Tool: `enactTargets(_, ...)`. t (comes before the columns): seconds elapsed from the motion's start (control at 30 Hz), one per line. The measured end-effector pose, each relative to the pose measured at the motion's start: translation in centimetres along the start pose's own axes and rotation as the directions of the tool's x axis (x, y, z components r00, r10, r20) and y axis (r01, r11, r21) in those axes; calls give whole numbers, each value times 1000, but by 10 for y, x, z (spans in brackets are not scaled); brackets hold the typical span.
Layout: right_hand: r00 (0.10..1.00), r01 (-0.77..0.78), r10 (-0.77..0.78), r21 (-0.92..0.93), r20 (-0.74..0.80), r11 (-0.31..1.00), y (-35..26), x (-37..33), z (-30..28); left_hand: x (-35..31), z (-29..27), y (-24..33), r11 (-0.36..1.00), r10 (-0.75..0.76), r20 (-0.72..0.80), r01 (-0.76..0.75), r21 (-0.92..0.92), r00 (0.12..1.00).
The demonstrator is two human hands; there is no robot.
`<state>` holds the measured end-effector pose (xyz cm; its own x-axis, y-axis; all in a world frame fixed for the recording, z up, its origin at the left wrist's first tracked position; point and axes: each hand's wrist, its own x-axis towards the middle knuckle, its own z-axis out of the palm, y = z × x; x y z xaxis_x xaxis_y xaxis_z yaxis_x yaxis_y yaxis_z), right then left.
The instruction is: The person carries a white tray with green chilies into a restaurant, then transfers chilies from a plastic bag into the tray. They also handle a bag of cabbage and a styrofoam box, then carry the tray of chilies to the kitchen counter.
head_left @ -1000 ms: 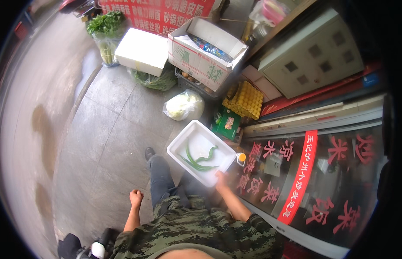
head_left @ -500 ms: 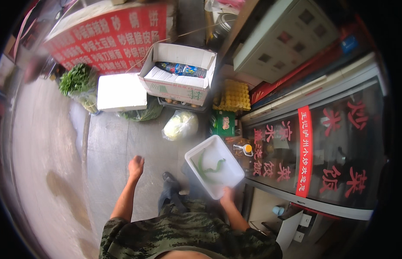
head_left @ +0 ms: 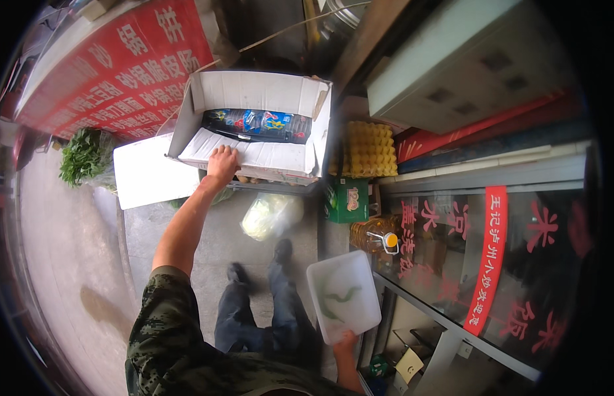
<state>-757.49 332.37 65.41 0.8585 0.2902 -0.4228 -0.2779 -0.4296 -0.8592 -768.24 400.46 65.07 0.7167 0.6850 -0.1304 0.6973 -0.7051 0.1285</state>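
Observation:
My left hand [head_left: 224, 164] is closed over the front flap of an open white cardboard box [head_left: 254, 156], its fingers curled on the flap's edge. Inside the box lie several plastic bottles [head_left: 267, 122] with blue labels. Low on the right, my right hand [head_left: 346, 343] grips the near rim of a white plastic tub [head_left: 366, 313]. A few long, thin green peppers [head_left: 330, 303] rest in the bottom of that tub. Part of the right thumb and fingers is hidden by the tub.
Left of the box sit a white foam box [head_left: 152, 173] and bagged leafy greens [head_left: 82, 157]. A bagged cabbage [head_left: 274, 214] lies on the floor before my feet. Yellow egg trays [head_left: 366, 148], a green carton [head_left: 346, 199] and an oil jug [head_left: 373, 236] line the glass front.
I have stepped closer to the cardboard box. My left hand has reached forward from open air onto its flap. The tub stays in my right hand, now lower in view.

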Motion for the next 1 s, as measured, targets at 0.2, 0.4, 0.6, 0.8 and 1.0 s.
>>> enactTargets(0.2, 880, -281, 422, 477, -219, 833, -62, -31, 59, -38, -32, -17, 919, 391, 14, -391, 38, 920)
enactTargets(0.4, 913, -231, 363, 500, -184, 834, -80, -77, 139, -127, -170, -90, 882, 444, -211, -466, -69, 871)
enactTargets(0.6, 1000, 17, -17, -63, -6, 998, -56, -106, 229, -217, -323, -157, 850, 497, -98, -506, -144, 862)
enactTargets(0.8, 995, -25, 52, 307, -80, 951, -77, -89, 282, -332, -368, -201, 978, 185, 134, -170, -119, 974)
enactTargets(1.0, 736, -434, 674, 722, -61, 539, -54, -43, 273, -407, -304, -213, 970, -154, 166, 181, -160, 974)
